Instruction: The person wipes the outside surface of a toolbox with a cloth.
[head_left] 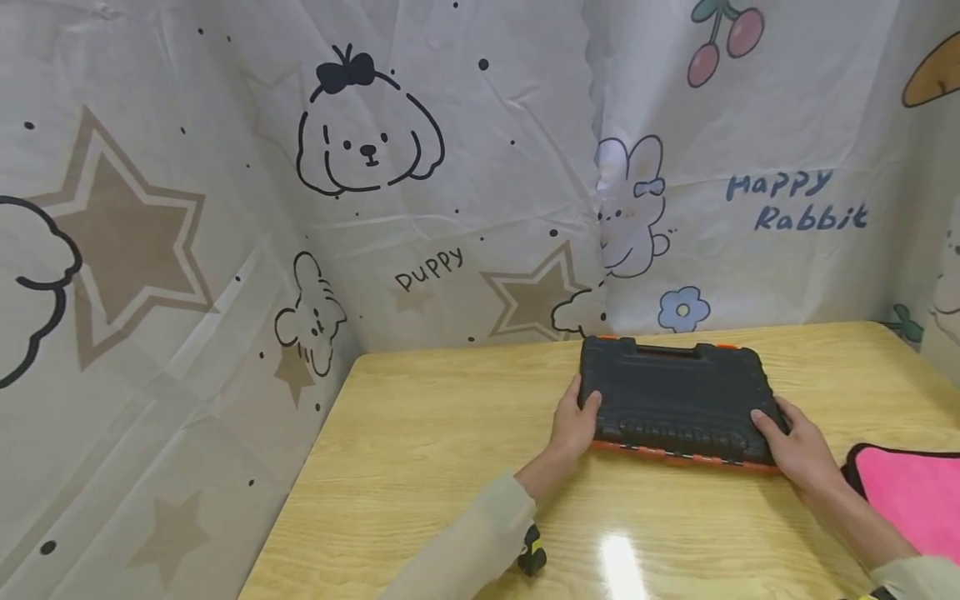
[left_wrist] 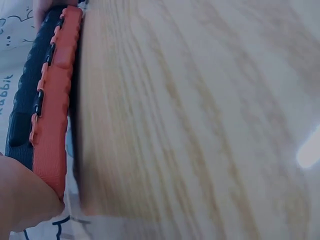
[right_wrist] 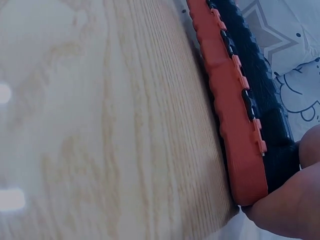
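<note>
A flat tool case (head_left: 675, 396) with a black lid and an orange-red base is held between both hands over the right part of the table. My left hand (head_left: 576, 425) grips its left end, thumb on top of the lid. On the opposite end, my right hand (head_left: 802, 442) holds the case the same way, fingers at the side. The carry handle is on the far side, and the hinged edge faces me. In the left wrist view the orange base (left_wrist: 55, 100) shows black hinge pieces along the seam; the right wrist view shows the same hinged edge (right_wrist: 237, 130) close over the wood.
A pink piece with black edging (head_left: 911, 492) lies at the right of the wooden table (head_left: 420, 467). Printed cloth (head_left: 480, 167) hangs behind the table and along its left side. Light reflects off the tabletop near the front.
</note>
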